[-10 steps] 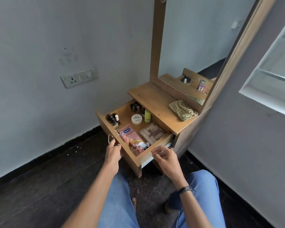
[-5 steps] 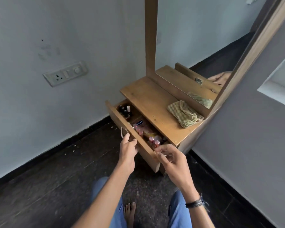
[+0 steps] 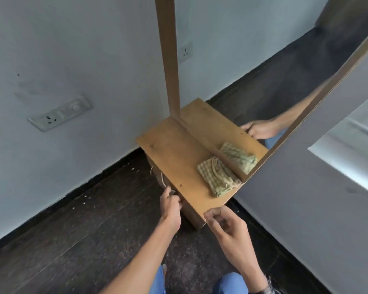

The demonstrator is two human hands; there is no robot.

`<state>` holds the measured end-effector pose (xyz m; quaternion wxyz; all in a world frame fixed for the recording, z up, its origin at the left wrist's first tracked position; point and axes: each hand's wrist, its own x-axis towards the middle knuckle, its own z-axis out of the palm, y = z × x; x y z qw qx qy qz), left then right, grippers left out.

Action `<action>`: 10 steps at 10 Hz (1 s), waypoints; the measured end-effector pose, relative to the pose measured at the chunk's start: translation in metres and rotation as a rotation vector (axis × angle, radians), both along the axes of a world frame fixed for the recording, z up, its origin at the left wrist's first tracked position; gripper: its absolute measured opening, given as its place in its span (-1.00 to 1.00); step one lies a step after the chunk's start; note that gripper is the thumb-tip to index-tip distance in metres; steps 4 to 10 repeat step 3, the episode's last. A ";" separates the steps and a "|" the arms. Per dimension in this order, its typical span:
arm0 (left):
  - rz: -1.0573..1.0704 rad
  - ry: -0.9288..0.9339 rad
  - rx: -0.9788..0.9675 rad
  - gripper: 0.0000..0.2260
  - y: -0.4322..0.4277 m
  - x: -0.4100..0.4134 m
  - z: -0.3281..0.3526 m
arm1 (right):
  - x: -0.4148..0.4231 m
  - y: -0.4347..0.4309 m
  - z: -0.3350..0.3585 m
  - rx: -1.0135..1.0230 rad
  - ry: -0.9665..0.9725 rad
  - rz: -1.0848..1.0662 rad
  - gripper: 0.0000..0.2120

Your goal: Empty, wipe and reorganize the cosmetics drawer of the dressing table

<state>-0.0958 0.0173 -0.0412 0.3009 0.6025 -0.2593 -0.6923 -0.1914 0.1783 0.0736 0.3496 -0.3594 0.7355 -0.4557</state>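
Observation:
The wooden dressing table (image 3: pixel 170 149) stands against the wall, and its drawer (image 3: pixel 156 171) is pushed in under the top, so the cosmetics are hidden. My left hand (image 3: pixel 171 205) is at the drawer front, its thumb and curled fingers on the metal handle (image 3: pixel 163 181). My right hand (image 3: pixel 226 227) hovers just off the table's near corner with fingers loosely curled, holding nothing. A folded green checked cloth (image 3: pixel 218 177) lies on the table top at its right end.
A tall mirror (image 3: pixel 263 81) in a wooden frame rises behind the table top and reflects the cloth and a hand. A wall socket (image 3: pixel 60 115) sits to the left. Dark floor (image 3: pixel 83 240) lies in front, and a grey wall (image 3: pixel 306 219) closes the right side.
The drawer, open and full of cosmetics a second ago, has slid shut under my left hand. My view has risen and moved closer above the table.

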 end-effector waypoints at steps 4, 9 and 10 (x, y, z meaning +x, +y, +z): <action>-0.180 -0.196 0.144 -0.51 0.017 0.025 0.069 | -0.020 0.048 0.092 0.136 -0.044 -0.155 -0.86; -0.180 -0.196 0.144 -0.51 0.017 0.025 0.069 | -0.020 0.048 0.092 0.136 -0.044 -0.155 -0.86; -0.180 -0.196 0.144 -0.51 0.017 0.025 0.069 | -0.020 0.048 0.092 0.136 -0.044 -0.155 -0.86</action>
